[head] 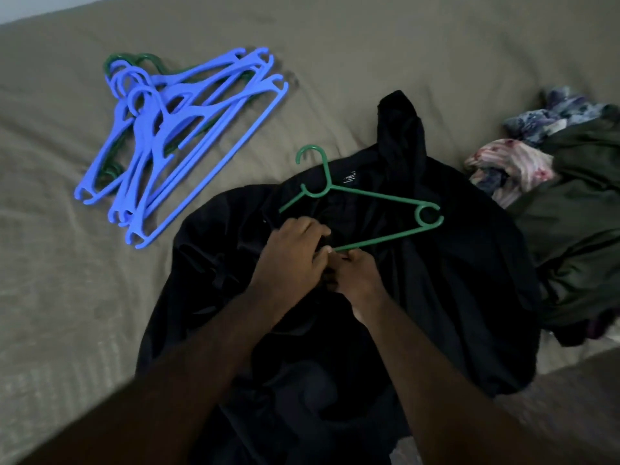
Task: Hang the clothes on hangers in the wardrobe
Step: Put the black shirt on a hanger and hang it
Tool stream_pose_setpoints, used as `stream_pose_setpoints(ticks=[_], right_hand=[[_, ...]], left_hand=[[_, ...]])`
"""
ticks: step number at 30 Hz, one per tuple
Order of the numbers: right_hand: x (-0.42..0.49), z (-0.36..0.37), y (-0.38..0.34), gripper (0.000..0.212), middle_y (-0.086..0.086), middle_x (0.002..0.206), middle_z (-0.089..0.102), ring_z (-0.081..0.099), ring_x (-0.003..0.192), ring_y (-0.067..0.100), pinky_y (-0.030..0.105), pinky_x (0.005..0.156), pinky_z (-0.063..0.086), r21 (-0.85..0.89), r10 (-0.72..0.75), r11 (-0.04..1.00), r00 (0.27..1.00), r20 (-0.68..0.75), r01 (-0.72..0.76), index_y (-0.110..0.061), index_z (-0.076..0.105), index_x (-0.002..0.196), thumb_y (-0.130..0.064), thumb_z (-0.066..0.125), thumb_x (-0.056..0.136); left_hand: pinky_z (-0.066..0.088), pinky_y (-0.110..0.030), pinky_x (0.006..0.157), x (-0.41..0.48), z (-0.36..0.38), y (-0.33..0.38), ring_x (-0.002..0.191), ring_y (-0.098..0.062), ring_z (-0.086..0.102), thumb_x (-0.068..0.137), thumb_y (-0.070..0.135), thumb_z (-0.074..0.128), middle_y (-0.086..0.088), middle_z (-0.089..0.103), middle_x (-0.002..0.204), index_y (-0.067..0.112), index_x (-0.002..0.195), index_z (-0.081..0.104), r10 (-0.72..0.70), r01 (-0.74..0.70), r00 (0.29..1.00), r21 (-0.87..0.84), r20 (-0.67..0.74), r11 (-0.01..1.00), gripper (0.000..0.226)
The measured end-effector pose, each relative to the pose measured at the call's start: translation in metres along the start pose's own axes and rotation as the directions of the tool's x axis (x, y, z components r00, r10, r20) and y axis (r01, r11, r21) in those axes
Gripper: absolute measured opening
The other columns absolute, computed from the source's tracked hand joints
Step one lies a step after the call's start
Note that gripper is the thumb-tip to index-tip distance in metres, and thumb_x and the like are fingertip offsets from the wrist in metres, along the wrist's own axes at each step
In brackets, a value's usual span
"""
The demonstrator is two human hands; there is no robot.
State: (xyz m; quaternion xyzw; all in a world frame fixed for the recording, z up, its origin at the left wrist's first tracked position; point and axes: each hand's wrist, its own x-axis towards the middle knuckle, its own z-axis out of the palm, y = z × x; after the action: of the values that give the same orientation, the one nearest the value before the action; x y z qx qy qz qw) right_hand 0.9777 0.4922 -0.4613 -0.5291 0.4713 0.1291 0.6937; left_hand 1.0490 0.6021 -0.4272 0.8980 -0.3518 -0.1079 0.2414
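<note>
A black garment (436, 280) lies spread on the bed in front of me, its neck label facing up. On top of it rests a green hanger (375, 196), hook pointing to the far left. My left hand (295, 253) and my right hand (355, 273) meet at the hanger's near end, fingers curled into the black cloth there. The thumb of my left hand touches the green bar's tip. How much of the hanger's left arm lies under the cloth is hidden by my hands.
A pile of blue hangers (174, 139) with a few green ones beneath sits at the far left on the tan bedcover (67, 280). At the right lies a heap of clothes: a dark green garment (577, 229) and patterned pieces (513, 169).
</note>
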Motion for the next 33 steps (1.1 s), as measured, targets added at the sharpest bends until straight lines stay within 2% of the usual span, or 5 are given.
stream_pose_setpoints(ticks=[6, 15, 20, 25, 33], right_hand=[[-0.017, -0.051, -0.019, 0.012, 0.000, 0.093, 0.073, 0.068, 0.089, 0.014, 0.026, 0.079, 0.052, -0.634, -0.348, 0.751, 0.926, -0.144, 0.184, -0.014, 0.071, 0.099, -0.020, 0.068, 0.089], [0.005, -0.123, -0.018, 0.061, 0.014, 0.148, 0.037, 0.053, 0.120, 0.038, 0.043, 0.091, 0.048, -0.794, -0.535, 0.605, 0.769, -0.349, 0.061, -0.017, 0.041, 0.144, -0.029, 0.068, 0.091], [0.019, -0.141, -0.031, 0.024, 0.013, 0.120, 0.056, 0.059, 0.097, 0.041, 0.040, 0.075, 0.044, -0.860, -0.574, 0.509, 0.734, -0.363, -0.027, -0.019, 0.065, 0.119, -0.024, 0.055, 0.098], [0.012, -0.147, -0.033, 0.015, 0.011, 0.100, 0.067, 0.063, 0.092, 0.034, 0.041, 0.080, 0.049, -0.830, -0.719, 0.505, 0.646, -0.254, 0.236, -0.011, 0.070, 0.099, -0.014, 0.055, 0.094], [0.030, -0.127, -0.029, 0.048, 0.014, 0.124, 0.058, 0.056, 0.116, 0.035, 0.040, 0.092, 0.046, -0.832, -0.456, 0.554, 0.827, -0.330, -0.027, -0.010, 0.053, 0.128, -0.033, 0.069, 0.090]], left_hand=[[0.043, -0.036, 0.086, 0.040, 0.021, -0.002, 0.108, -0.026, 0.061, 0.098, 0.034, 0.049, -0.002, 0.066, 0.114, 0.022, 0.113, 0.062, -0.049, -0.126, 0.877, 0.327, 0.479, 0.936, 0.023], [0.052, -0.047, 0.073, 0.027, 0.010, -0.011, 0.087, -0.034, 0.064, 0.099, 0.021, 0.050, -0.003, 0.064, 0.101, 0.015, 0.102, 0.064, -0.133, 0.134, 0.984, 0.000, 0.118, 0.991, 0.016], [0.052, -0.046, 0.073, 0.023, 0.006, -0.011, 0.086, -0.031, 0.063, 0.098, 0.021, 0.052, -0.002, 0.064, 0.097, 0.015, 0.098, 0.065, -0.129, 0.133, 0.983, -0.020, 0.132, 0.991, 0.015], [0.049, -0.039, 0.070, 0.021, 0.006, -0.010, 0.086, -0.026, 0.061, 0.098, 0.021, 0.054, -0.001, 0.064, 0.095, 0.013, 0.097, 0.066, -0.162, 0.166, 0.981, -0.028, 0.104, 0.986, 0.014], [0.049, -0.041, 0.070, 0.019, 0.006, -0.013, 0.085, -0.029, 0.061, 0.096, 0.019, 0.055, -0.002, 0.064, 0.094, 0.012, 0.097, 0.065, -0.149, 0.153, 0.983, -0.025, 0.105, 0.988, 0.012]])
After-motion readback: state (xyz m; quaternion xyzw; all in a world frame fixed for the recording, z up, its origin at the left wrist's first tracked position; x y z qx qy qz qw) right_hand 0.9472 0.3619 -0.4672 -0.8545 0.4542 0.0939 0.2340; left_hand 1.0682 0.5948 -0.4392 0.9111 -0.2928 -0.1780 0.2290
